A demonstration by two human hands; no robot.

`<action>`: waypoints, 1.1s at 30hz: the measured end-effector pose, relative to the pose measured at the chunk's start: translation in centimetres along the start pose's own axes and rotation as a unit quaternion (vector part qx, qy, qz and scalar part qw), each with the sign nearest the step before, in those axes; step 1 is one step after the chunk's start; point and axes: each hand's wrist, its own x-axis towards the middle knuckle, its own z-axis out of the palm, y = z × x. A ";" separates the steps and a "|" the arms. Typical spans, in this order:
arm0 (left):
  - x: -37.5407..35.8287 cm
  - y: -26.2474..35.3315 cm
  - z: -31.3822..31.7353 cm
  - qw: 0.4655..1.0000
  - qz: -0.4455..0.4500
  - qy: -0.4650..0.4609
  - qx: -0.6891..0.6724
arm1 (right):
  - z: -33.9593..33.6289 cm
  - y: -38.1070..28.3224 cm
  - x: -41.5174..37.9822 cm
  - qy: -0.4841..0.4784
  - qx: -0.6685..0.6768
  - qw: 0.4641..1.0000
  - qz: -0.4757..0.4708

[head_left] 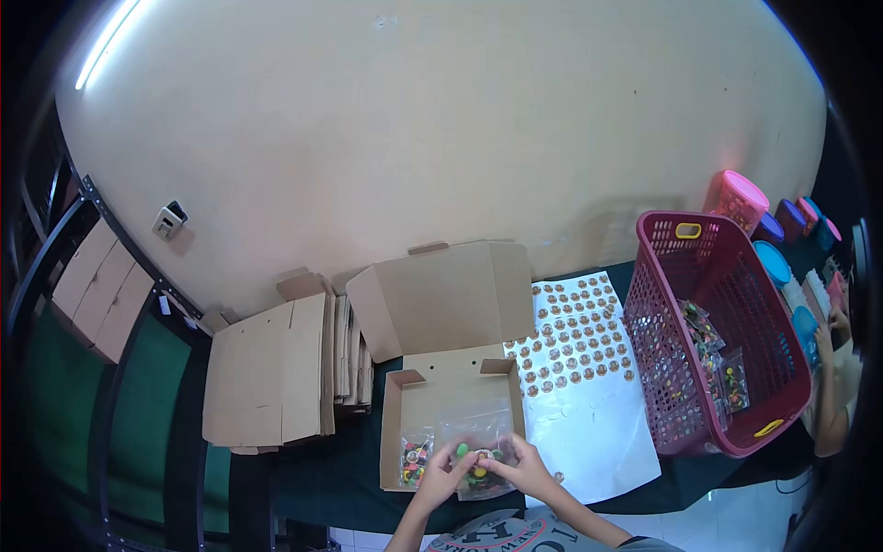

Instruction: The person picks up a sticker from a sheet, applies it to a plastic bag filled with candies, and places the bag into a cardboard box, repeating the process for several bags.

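Over the open cardboard box (447,379), the left hand (447,473) and right hand (526,471) pinch a clear plastic bag (474,431) with their fingers. It looks see-through and slightly crumpled, with small green, yellow and dark pieces low inside, beside another filled packet (416,457).

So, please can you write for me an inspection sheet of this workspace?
Surface: dark cloth; white sheet bearing rows of small round pieces.
Job's things: open cardboard box; filled bag inside; clear bag at the hands.
Clutter: stacked cardboard, maroon basket holding filled bags.
Hands: left and right close together at the clear bag; exact grip unclear.
Cables: thin dark line low at right, possibly one.
Surroundings: wall outlet, lidded tubs, another person's arm.
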 end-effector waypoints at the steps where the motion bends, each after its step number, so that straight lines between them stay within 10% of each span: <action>1: 0.4 0.8 0.3 0.994 -0.005 0.068 -0.081 | 0.1 -0.1 -0.1 0.002 0.002 1.000 0.000; 7: 0.9 -0.5 0.0 0.963 -0.003 0.192 -0.188 | -0.1 -1.2 -0.1 0.033 -0.198 0.976 -0.080; 15: 1.3 0.4 -0.3 0.987 0.094 0.094 0.086 | -3.2 -6.0 0.8 0.061 -0.441 0.874 -0.197; 33: 1.1 1.7 -0.2 0.968 0.179 0.024 0.172 | -1.3 -5.8 1.8 -0.063 -0.336 0.910 -0.235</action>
